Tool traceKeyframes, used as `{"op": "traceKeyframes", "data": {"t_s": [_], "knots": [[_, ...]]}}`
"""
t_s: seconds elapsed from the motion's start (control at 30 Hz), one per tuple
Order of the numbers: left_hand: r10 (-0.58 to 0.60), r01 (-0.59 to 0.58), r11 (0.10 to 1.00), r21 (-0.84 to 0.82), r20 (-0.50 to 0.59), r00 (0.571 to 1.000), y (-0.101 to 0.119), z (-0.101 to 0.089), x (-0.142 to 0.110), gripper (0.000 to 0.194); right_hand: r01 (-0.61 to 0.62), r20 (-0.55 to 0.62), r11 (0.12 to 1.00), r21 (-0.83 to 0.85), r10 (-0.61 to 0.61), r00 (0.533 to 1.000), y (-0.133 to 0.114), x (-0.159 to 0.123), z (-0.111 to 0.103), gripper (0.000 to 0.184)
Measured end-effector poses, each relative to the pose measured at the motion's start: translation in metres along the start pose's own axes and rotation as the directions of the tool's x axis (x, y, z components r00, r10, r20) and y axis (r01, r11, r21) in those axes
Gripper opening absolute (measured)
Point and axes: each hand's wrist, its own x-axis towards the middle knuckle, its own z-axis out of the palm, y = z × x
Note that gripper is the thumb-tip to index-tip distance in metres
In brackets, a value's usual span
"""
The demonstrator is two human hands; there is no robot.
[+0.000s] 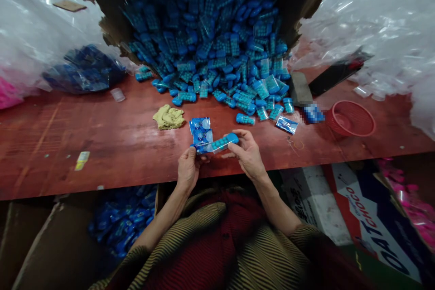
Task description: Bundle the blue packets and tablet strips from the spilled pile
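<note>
In front of my body, my right hand (250, 156) grips a small clear bottle (223, 143) of blue-green balls by its rounded blue cap end. The bottle lies tilted, its clear end pointing left. My left hand (188, 170) pinches a blue printed wrapper (201, 148) at that end. Wrapper and bottle overlap; I cannot tell whether one is inside the other. Just beyond my left hand, several blue printed wrappers (203, 129) lie on the red table (132, 145). A single loose bottle (245, 119) rests on its side beyond my right hand.
A torn cardboard box (112, 31) spills a heap of similar bottles (224, 68) onto the table. Around it are a yellow cloth (168, 117), another blue wrapper (287, 124), a grey block (301, 89) and a red basket (352, 118). Plastic bags (374, 22) stand at both sides.
</note>
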Motion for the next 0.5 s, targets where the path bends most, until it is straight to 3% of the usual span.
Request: {"op": "traceKeyframes", "data": {"t_s": [0.5], "knots": [[-0.025,0.024,0.999,-0.038,-0.014,1.000,0.0005,0.0026,-0.0021,0.040,0.101,-0.063,0.989,-0.108,-0.109,0.992,0.0025,-0.0080,0.0094,0.038]]}}
